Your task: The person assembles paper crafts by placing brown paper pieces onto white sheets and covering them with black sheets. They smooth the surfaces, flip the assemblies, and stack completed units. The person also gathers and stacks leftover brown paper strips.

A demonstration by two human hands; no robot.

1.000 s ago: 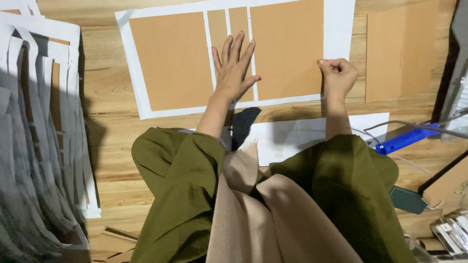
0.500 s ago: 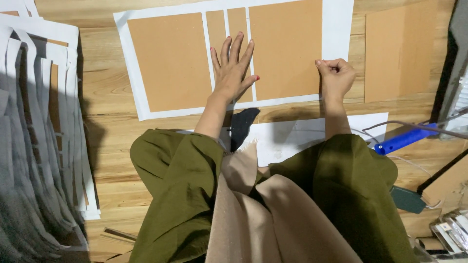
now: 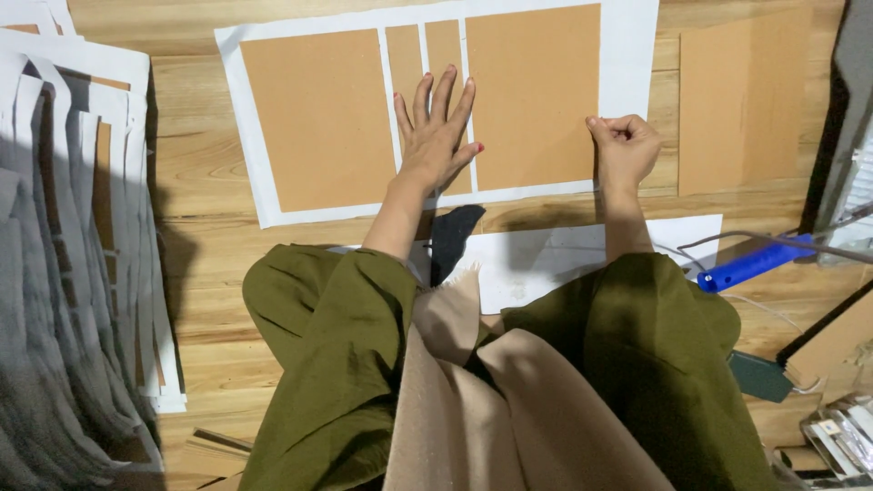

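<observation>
head view: the left hand [image 3: 436, 132] lies flat with fingers spread wide, palm down on the two narrow brown card strips [image 3: 426, 73] at the middle of the white sheet [image 3: 627, 55]. the right hand [image 3: 623, 150] is curled closed, fingertips pinched at the right edge of the large right card panel [image 3: 532, 95]; it seems to nip the edge of the card or the sheet beneath, though the view is too small to tell which. a second large panel [image 3: 318, 118] sits left of the strips, all of it on the wooden floor [image 3: 200, 182].

to do this well, the flat hand should press evenly so the strips stay parallel, with even white gaps either side, while the pinching hand nudges the panel square to them and level along the bottom edge.

a blue-handled roller [image 3: 750, 264] lies to the right, a stack of finished white sheets [image 3: 73, 273] to the left.
</observation>
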